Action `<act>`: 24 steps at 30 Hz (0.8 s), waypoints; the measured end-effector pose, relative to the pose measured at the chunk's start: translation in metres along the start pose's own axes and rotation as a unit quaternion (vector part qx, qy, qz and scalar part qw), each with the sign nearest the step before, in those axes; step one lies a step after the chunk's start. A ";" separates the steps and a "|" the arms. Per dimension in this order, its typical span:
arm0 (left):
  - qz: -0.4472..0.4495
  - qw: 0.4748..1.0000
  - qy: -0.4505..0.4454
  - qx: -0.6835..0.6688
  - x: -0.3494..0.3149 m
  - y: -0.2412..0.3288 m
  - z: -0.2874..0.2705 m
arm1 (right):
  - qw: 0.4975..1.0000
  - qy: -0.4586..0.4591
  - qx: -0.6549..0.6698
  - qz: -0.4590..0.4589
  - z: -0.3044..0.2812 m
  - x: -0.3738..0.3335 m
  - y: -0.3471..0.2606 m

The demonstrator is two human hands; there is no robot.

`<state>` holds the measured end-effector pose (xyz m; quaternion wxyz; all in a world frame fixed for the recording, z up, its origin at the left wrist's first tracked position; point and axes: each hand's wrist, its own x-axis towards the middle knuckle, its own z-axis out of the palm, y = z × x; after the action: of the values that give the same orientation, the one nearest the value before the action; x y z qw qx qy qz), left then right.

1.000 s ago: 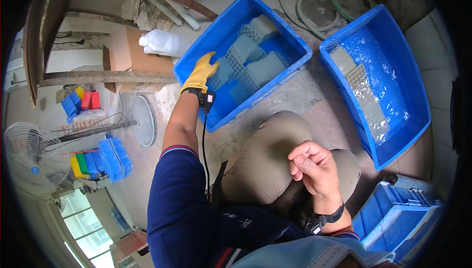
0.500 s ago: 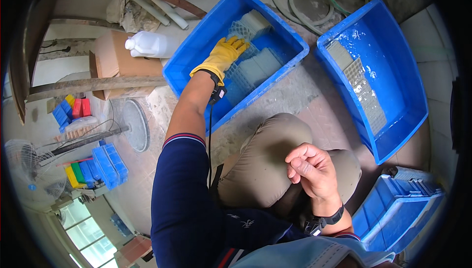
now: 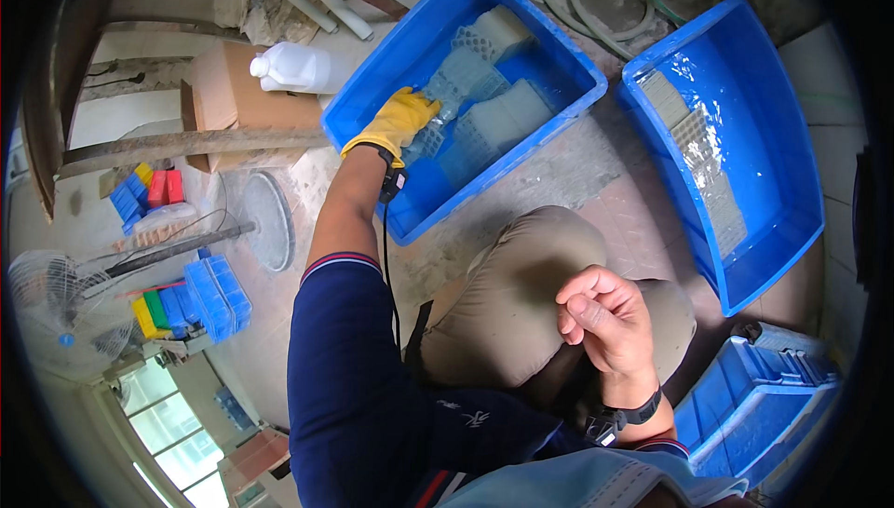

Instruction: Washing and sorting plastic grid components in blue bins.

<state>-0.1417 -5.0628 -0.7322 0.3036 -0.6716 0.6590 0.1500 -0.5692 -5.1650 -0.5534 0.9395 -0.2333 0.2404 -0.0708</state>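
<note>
Pale perforated stacks (image 3: 503, 123) lie near one another in a blue tub (image 3: 503, 168).

The shirt (image 3: 358, 406) is navy and bears small white markings (image 3: 476, 419); its short sleeves (image 3: 337, 322) end in red and white stripes (image 3: 343, 264). A yellow glove (image 3: 391, 124) covers the left hand (image 3: 387, 128); the right hand (image 3: 610, 322) is bare. Black straps (image 3: 644, 407) with small dark boxes (image 3: 393, 184) circle both wrists (image 3: 628, 391), a thin black cable (image 3: 386, 247) running from the left one. The trousers (image 3: 512, 303) are beige, the face mask (image 3: 568, 482) pale blue.
</note>
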 end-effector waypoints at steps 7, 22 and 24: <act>0.056 0.993 -0.103 0.011 -0.038 -0.018 -0.002 | 1.000 -0.005 -0.002 0.001 0.000 0.003 0.002; -0.012 0.977 -0.213 -0.020 -0.002 -0.004 0.024 | 1.000 -0.009 0.009 0.000 0.006 -0.003 0.004; -0.009 0.977 -0.213 -0.029 0.008 -0.002 0.023 | 1.000 -0.005 0.003 0.000 0.007 -0.007 0.004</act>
<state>-0.1346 -5.0559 -0.7541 0.4188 -0.6384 0.5688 0.3059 -0.5718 -5.1568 -0.5472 0.9416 -0.2307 0.2351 -0.0704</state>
